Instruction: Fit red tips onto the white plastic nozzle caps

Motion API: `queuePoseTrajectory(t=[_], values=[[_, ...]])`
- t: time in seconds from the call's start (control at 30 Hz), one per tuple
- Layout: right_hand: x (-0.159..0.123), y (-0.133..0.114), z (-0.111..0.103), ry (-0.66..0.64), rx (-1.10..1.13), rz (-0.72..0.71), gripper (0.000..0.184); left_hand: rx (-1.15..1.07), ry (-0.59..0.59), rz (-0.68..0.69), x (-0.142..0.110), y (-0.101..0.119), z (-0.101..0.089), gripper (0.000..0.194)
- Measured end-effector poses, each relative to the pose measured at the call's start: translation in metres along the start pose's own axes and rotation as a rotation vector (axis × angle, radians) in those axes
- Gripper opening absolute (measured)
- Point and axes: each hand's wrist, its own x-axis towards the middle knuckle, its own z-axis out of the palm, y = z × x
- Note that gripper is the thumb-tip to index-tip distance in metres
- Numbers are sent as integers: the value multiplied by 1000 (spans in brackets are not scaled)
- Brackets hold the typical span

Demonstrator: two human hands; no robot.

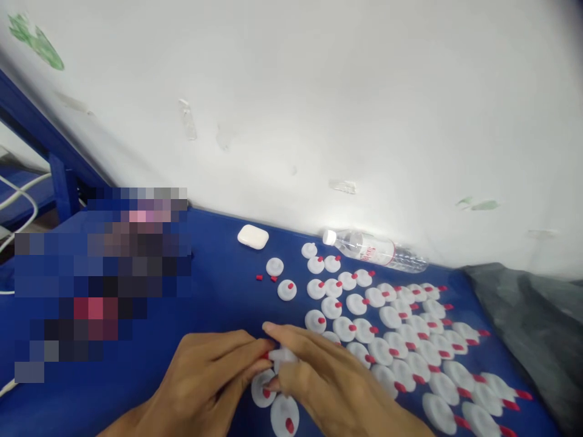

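Both my hands meet low in the middle of a blue table [214, 291]. My left hand [204, 379] pinches a small red plug against a white plastic cap [281, 355], which my right hand [328, 382] grips between thumb and fingers. Two more white caps [283, 414] with red plugs lie just under my hands. To the right, several white round caps with red plugs [401, 340] lie in rows on the table.
A white earbud case [253, 237] and a clear plastic bottle [378, 250] on its side lie near the white wall. Loose red plugs [259, 278] sit beside single caps. Dark grey cloth [528, 315] covers the right edge. A blurred patch fills the left.
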Motion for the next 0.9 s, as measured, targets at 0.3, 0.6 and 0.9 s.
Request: queuePoseTrajectory(t=[0.3,0.6,0.9], values=[[14,42,-37,34,-257,157,38,121,65,-19,30,-7,-16,17],[45,95,-33,-148,-473,179,57,198,-22,-75,22,-28,-4,22],[53,95,-24,-66,-345,156,34,418,-135,-189,37,-67,6,31]])
